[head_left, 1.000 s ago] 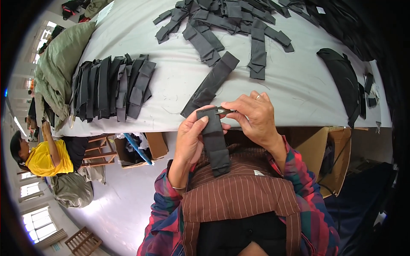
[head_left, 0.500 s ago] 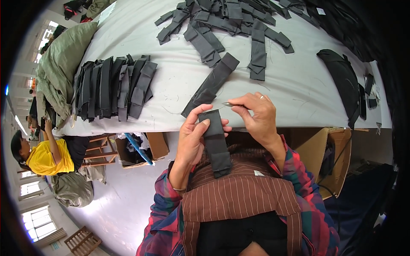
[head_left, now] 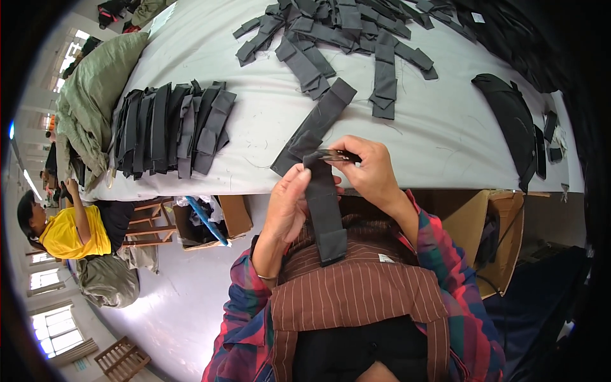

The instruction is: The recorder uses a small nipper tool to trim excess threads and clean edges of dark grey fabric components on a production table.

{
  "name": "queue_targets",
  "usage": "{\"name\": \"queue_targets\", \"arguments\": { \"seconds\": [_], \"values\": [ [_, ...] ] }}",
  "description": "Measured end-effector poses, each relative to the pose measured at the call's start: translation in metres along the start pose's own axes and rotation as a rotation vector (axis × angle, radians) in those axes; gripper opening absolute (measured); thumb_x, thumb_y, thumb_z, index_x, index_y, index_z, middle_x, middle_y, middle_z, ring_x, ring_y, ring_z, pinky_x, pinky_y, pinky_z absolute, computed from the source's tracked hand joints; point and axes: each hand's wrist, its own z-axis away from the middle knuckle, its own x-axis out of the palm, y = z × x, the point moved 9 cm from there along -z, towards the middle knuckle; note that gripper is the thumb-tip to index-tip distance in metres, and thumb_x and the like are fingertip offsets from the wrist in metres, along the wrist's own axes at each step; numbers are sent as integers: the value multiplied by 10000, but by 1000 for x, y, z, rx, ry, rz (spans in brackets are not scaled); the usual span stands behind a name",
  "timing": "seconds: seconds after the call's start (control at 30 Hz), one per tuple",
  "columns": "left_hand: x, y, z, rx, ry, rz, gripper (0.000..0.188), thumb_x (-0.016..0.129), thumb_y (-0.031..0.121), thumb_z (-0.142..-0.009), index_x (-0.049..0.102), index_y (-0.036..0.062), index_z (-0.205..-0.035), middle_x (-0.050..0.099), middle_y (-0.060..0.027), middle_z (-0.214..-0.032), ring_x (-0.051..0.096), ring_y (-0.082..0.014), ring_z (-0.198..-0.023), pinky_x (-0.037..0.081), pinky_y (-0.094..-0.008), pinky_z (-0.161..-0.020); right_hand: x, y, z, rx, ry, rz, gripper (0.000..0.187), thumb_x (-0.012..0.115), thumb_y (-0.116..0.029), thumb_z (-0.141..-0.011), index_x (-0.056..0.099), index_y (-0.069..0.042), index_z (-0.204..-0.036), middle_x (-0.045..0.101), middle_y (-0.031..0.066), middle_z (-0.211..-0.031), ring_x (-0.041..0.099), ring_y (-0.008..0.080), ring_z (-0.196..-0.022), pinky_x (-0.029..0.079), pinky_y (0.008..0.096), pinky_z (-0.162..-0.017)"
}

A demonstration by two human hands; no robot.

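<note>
A dark grey folded fabric strip (head_left: pixel 326 207) hangs down toward my apron, its upper end pinched between the thumb and fingers of my left hand (head_left: pixel 284 207). My right hand (head_left: pixel 374 170) is closed on small dark thread snips (head_left: pixel 338 156). Their pointed tips touch or lie over the strip's top edge, and the exact contact is too small to tell. Just beyond, another grey strip (head_left: pixel 331 111) lies slantwise on the white-covered table (head_left: pixel 254 127).
Many strips stand in a neat row (head_left: pixel 168 130) at left, and a loose pile (head_left: pixel 347 25) lies at the far side. A black fabric piece (head_left: pixel 506 124) is at right. Cardboard boxes (head_left: pixel 503 235) sit below the table edge. A person in yellow (head_left: pixel 73 232) works at far left.
My right hand has moved left and down with the snips, from beside the strip to its top edge. The strip's upper end has risen slightly and my left thumb has shifted up.
</note>
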Motion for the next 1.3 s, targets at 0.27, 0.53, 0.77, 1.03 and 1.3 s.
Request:
{"name": "queue_targets", "arguments": {
  "seconds": [0.27,0.53,0.77,1.03,1.3],
  "values": [
    [-35,-3,-5,50,205,30,275,538,260,-956,609,8,-1041,685,-123,-894,664,-176,-805,551,-309,-722,-12,-31,12,-211,135,140,200,718,-80,-743,659,-80,-934,618,41,-790,549,200,-683,440,307,-665],
    [-41,-19,-9,-26,213,264,299,556,260,-947,591,-10,-1070,667,-162,-975,660,-213,-840,557,-344,-766,-1,-24,46,-339,-40,353,206,746,-177,-719,670,-121,-903,547,9,-664,456,217,-611,352,335,-608],
    [-43,-25,-7,-53,195,314,301,554,252,-949,568,-10,-1097,663,-166,-983,653,-231,-881,552,-366,-796,1,-20,49,-303,44,328,164,730,-197,-743,667,-123,-874,566,15,-693,471,221,-606,358,334,-602],
    [-35,-14,-5,-14,196,272,257,514,198,-946,538,-11,-1095,623,-159,-1070,618,-210,-957,532,-337,-800,-6,-17,47,-181,74,169,164,726,-125,-746,663,-83,-891,603,58,-710,517,239,-634,392,331,-595],
    [-35,-7,-9,40,187,222,79,531,130,-919,520,51,-922,580,-72,-894,580,-146,-820,513,-296,-735,25,-29,47,-313,-64,274,214,725,-224,-753,649,-123,-926,655,-1,-825,574,217,-696,410,345,-623]
  ]
}}
